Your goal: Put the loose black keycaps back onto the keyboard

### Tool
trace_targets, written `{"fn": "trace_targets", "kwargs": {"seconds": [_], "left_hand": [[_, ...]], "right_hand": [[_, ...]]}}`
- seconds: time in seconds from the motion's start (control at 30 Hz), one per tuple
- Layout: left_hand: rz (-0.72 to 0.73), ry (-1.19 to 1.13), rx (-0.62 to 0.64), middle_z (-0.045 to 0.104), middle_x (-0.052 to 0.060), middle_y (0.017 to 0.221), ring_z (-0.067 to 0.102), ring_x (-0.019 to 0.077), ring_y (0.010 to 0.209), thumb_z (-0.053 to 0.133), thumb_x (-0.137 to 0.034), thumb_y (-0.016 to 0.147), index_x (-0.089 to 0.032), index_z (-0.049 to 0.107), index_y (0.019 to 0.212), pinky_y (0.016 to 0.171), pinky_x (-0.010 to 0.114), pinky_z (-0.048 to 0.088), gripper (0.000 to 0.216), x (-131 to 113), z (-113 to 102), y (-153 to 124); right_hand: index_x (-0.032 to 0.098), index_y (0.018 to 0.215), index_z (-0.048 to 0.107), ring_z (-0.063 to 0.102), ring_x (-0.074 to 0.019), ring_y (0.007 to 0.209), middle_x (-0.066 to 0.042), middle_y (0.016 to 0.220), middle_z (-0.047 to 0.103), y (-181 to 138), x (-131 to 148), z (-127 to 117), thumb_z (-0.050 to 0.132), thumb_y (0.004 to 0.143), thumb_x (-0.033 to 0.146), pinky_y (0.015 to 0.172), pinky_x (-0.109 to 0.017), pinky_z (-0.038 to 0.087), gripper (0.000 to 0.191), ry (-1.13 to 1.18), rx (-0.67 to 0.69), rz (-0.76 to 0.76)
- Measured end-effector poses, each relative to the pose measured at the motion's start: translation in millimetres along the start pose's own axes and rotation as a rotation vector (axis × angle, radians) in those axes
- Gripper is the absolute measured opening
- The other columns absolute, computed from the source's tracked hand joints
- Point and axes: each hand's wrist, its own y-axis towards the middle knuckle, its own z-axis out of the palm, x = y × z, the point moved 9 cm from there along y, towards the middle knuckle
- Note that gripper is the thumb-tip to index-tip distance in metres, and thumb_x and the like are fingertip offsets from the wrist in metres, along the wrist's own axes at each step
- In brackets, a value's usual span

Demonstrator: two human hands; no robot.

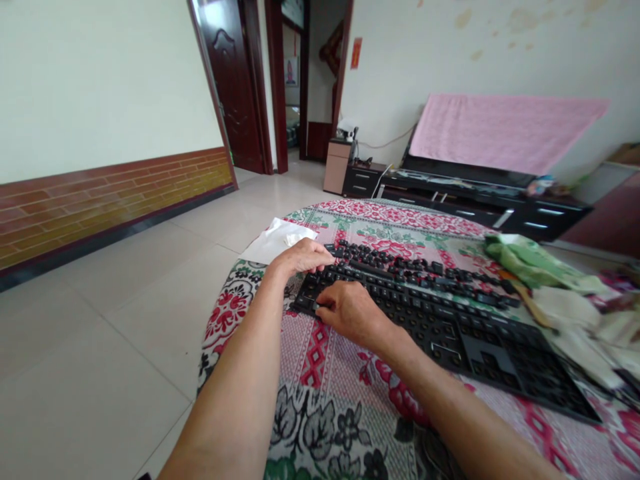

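A black keyboard [425, 327] lies slantwise on the table, many of its keycaps off and the bare key sockets showing. My left hand [304, 256] is over its far left corner, fingers bent and pressed together beside the loose keycaps; what they hold, if anything, is hidden. Lower down, my right hand [350, 308] rests on the keyboard's left end with thumb and forefinger pinched at the near edge. Whatever sits in that pinch is too small to make out. Loose black keycaps [417, 268] are spread in rows behind the keyboard.
A patterned cloth [320, 393] covers the round table. White paper [273, 241] lies at its far left edge. On the right are a green cloth [540, 263], pale cloths [575, 320] and a flat wooden-coloured strip [530, 300]. Beyond stands a black TV cabinet [455, 203].
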Motion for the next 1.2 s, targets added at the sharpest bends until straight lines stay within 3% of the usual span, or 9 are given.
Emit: {"fn": "trace_targets", "kwargs": {"seconds": [0.2, 0.5, 0.73, 1.2], "left_hand": [[0.008, 0.007, 0.002, 0.056, 0.002, 0.059, 0.044, 0.0071, 0.046, 0.054, -0.041, 0.065, -0.013, 0.063, 0.074, 0.043, 0.020, 0.031, 0.031, -3, 1, -1], [-0.001, -0.007, -0.002, 0.054, 0.000, 0.057, 0.043, 0.0066, 0.044, 0.056, -0.040, 0.064, -0.014, 0.064, 0.076, 0.041, 0.020, 0.031, 0.029, 1, 4, 3], [0.010, -0.002, -0.012, 0.054, 0.000, 0.057, 0.043, 0.0065, 0.045, 0.056, -0.039, 0.065, -0.014, 0.064, 0.077, 0.042, 0.020, 0.032, 0.029, -1, 3, 3], [0.010, 0.007, -0.014, 0.056, 0.001, 0.058, 0.045, 0.0070, 0.046, 0.055, -0.037, 0.065, -0.013, 0.062, 0.072, 0.041, 0.019, 0.031, 0.026, -3, 4, 2]], "right_hand": [[0.018, 0.063, 0.065, 0.049, -0.0108, 0.053, -0.003, 0.058, 0.060, 3, 1, 4, 0.050, 0.068, 0.023, 0.051, -0.024, 0.028, 0.016, -0.047, 0.028, 0.090], [0.016, 0.060, 0.066, 0.045, -0.0088, 0.047, -0.001, 0.052, 0.058, 15, -13, 13, 0.054, 0.061, 0.023, 0.046, -0.021, 0.029, 0.014, 0.190, 0.175, 0.167], [0.015, 0.057, 0.064, 0.039, -0.0066, 0.044, 0.002, 0.047, 0.051, 13, -10, 12, 0.051, 0.063, 0.025, 0.044, -0.021, 0.027, 0.017, 0.247, 0.231, 0.091], [0.015, 0.058, 0.065, 0.041, -0.0076, 0.044, -0.001, 0.050, 0.056, 13, -9, 11, 0.051, 0.063, 0.021, 0.044, -0.022, 0.026, 0.015, 0.189, 0.191, 0.125]]}}
